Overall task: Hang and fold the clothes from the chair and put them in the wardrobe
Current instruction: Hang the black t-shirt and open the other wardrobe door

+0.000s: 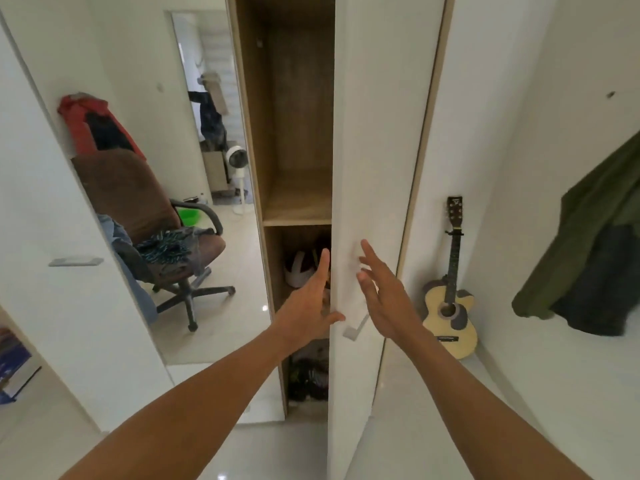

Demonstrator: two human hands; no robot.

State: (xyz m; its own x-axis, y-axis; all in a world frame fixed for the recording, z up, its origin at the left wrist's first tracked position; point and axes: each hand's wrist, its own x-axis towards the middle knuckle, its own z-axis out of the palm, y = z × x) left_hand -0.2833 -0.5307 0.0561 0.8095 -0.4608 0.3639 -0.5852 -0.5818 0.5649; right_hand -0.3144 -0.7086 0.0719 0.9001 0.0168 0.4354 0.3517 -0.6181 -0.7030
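Observation:
A tall wooden wardrobe [298, 202] stands straight ahead with its white door [377, 168] ajar. My left hand [308, 306] reaches into the gap with straight fingers, thumb against the door's edge. My right hand [384, 292] lies flat and open on the door's outer face, just above its metal handle [355, 329]. The upper compartment holds nothing; lower shelves hold a white helmet-like thing [298, 271] and dark items [308, 375]. At left, a brown office chair [145, 209] carries a pile of clothes [166, 251], with red and dark garments [93, 126] on its back.
An acoustic guitar [450, 306] leans in the corner right of the wardrobe. A dark green jacket [588, 254] hangs at the far right. A white door [69, 237] stands open at left. A fan [237, 157] and boxes sit in the room beyond. The floor is glossy tile.

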